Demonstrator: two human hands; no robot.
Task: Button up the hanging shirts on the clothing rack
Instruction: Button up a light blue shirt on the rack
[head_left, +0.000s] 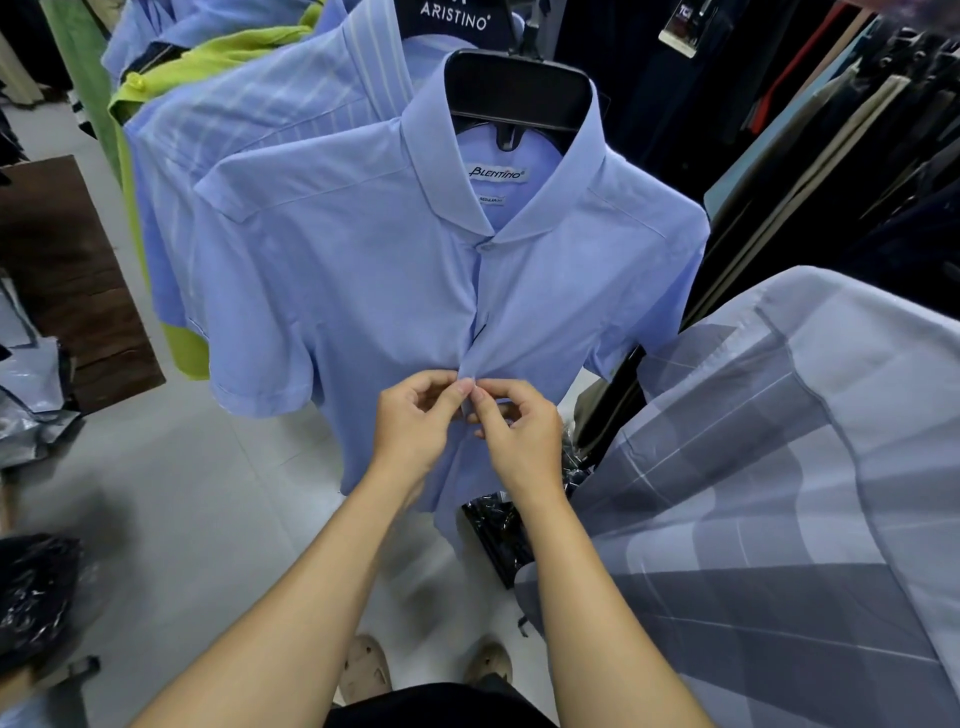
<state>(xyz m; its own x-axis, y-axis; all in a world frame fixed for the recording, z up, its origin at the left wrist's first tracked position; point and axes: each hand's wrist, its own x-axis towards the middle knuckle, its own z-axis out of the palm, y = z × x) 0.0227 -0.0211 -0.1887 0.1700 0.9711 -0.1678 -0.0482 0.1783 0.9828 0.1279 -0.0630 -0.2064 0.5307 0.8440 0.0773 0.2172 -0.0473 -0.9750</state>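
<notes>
A light blue short-sleeved shirt (363, 270) hangs on a black hanger (519, 88) in front of me. Its collar button (487, 246) is fastened, and the placket gapes slightly below it. My left hand (415, 421) and my right hand (514, 431) meet at the placket about mid-chest. Both pinch the fabric edges there with thumb and fingertips. The button between the fingers is hidden. Below the hands the shirt front hangs loose.
More blue shirts (249, 104) and a lime-green one (208, 57) hang behind on the left. A grey checked shirt (779, 467) hangs close at right. Dark trousers (831, 130) fill the back right. Plastic bags (31, 587) and a wooden board (67, 270) lie on the floor at left.
</notes>
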